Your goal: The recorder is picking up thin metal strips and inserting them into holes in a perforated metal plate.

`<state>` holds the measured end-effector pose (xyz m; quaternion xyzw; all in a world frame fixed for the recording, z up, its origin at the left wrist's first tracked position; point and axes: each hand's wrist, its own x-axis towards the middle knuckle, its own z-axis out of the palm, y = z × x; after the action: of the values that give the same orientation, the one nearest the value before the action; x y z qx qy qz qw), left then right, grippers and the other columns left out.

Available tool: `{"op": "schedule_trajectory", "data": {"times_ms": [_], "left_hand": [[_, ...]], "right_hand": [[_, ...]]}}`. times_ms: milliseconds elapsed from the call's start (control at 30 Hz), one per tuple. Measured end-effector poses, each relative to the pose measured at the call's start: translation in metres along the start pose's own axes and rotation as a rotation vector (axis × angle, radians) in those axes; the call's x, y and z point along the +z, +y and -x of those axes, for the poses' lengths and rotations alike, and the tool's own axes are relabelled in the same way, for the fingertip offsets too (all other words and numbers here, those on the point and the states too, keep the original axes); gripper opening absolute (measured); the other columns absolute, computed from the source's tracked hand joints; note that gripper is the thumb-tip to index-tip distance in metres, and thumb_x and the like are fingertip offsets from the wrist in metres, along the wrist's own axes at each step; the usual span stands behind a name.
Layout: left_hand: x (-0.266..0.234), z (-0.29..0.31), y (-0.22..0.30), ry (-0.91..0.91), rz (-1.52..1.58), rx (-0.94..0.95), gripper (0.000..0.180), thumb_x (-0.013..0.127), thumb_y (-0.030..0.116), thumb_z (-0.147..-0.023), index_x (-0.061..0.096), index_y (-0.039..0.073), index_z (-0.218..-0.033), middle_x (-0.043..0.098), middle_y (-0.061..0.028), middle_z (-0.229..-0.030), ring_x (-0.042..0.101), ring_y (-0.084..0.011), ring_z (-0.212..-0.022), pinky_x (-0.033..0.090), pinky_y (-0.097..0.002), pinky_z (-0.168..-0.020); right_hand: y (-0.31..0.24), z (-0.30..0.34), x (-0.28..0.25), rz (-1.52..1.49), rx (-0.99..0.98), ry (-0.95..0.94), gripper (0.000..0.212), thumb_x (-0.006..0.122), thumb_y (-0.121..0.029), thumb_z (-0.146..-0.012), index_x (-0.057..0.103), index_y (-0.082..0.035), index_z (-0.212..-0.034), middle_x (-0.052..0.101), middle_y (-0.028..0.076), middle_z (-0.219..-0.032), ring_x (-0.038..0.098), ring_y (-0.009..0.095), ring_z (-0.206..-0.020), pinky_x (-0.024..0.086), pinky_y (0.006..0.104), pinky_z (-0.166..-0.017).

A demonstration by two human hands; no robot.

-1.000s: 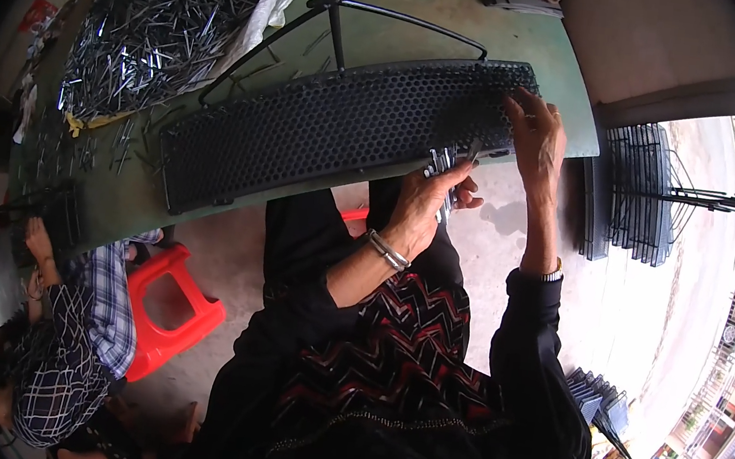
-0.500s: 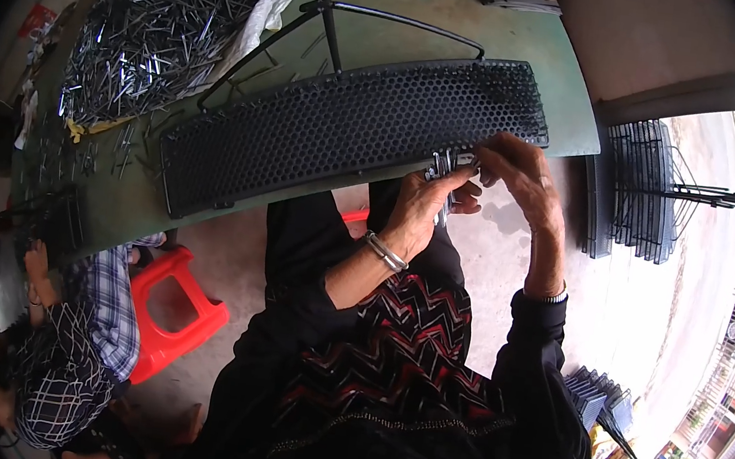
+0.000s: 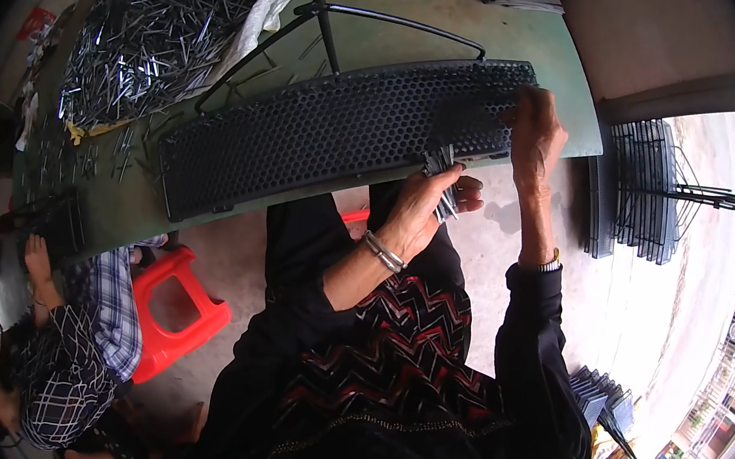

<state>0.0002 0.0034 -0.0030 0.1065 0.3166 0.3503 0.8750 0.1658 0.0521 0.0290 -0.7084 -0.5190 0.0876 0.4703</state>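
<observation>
A long black panel point(image 3: 326, 119) full of small round holes lies along the near edge of the green table, with a black metal rod frame point(image 3: 326, 10) at its far side. Just off the panel's near edge, my left hand point(image 3: 418, 204) is closed round a bundle of thin metal strips point(image 3: 442, 163) that stick out past the thumb. My right hand point(image 3: 536, 145) is over the panel's right end, its fingers pinched together close to the holes. Whatever lies between those fingertips is too small or hidden to make out.
A big heap of loose metal strips point(image 3: 166, 40) lies on sheeting at the far left, with others scattered on the table point(image 3: 392, 26). A red stool point(image 3: 150, 370) stands below, beside a seated person point(image 3: 74, 377). Black racks point(image 3: 647, 190) are stacked on the right.
My right hand has left the bundle in my left hand and moved up and right over the panel's right end. My left hand has stayed nearly still. The other person's hand has moved slightly.
</observation>
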Motion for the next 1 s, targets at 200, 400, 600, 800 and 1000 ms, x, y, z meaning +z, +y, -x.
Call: {"op": "schedule_trajectory", "data": {"times_ms": [200,400,600,800,1000], "left_hand": [[0.002,0.004,-0.001,0.024,0.057,0.001,0.018,0.059,0.017,-0.092,0.058,0.002,-0.102,0.065,-0.0142,-0.089,0.065,-0.0238,-0.081,0.056,-0.0398,-0.080],[-0.003,0.007,0.001,0.038,-0.012,0.007,0.021,0.058,0.019,-0.093,0.058,0.002,-0.106,0.063,-0.0100,-0.085,0.060,-0.0164,-0.071,0.051,-0.0314,-0.065],[0.002,0.012,0.004,0.021,-0.049,-0.003,0.022,0.059,0.021,-0.093,0.058,0.003,-0.105,0.061,-0.0072,-0.080,0.049,-0.0089,-0.062,0.038,-0.0222,-0.052],[-0.001,0.015,0.008,-0.014,-0.100,0.075,0.020,0.060,0.019,-0.092,0.059,0.004,-0.104,0.063,-0.0092,-0.082,0.050,-0.0084,-0.062,0.037,-0.0214,-0.051],[0.008,0.017,0.004,0.019,-0.188,0.110,0.016,0.061,0.021,-0.091,0.063,0.006,-0.096,0.069,-0.0100,-0.083,0.050,-0.0070,-0.056,0.035,-0.0196,-0.047]], "right_hand": [[0.002,-0.002,0.000,0.101,-0.111,-0.013,0.016,0.053,-0.015,-0.094,0.060,-0.002,-0.100,0.064,0.013,-0.071,0.065,0.016,-0.058,0.048,0.0287,-0.055],[-0.003,-0.006,-0.005,0.235,-0.126,-0.111,0.012,0.056,-0.015,-0.092,0.065,-0.008,-0.096,0.063,0.011,-0.081,0.064,0.023,-0.069,0.049,0.0326,-0.063],[0.006,0.002,0.005,0.479,-0.278,-0.033,0.018,0.060,-0.018,-0.090,0.068,-0.013,-0.105,0.059,0.011,-0.091,0.061,0.024,-0.081,0.047,0.0334,-0.069],[-0.020,0.018,-0.021,0.049,-0.005,-0.530,0.021,0.064,-0.020,-0.088,0.069,-0.005,-0.102,0.060,0.010,-0.079,0.059,0.022,-0.073,0.046,0.0336,-0.065],[-0.030,0.028,-0.033,-0.204,0.172,-0.827,0.016,0.061,-0.013,-0.088,0.062,0.003,-0.089,0.058,0.002,-0.076,0.051,0.008,-0.071,0.043,0.0250,-0.062]]}}
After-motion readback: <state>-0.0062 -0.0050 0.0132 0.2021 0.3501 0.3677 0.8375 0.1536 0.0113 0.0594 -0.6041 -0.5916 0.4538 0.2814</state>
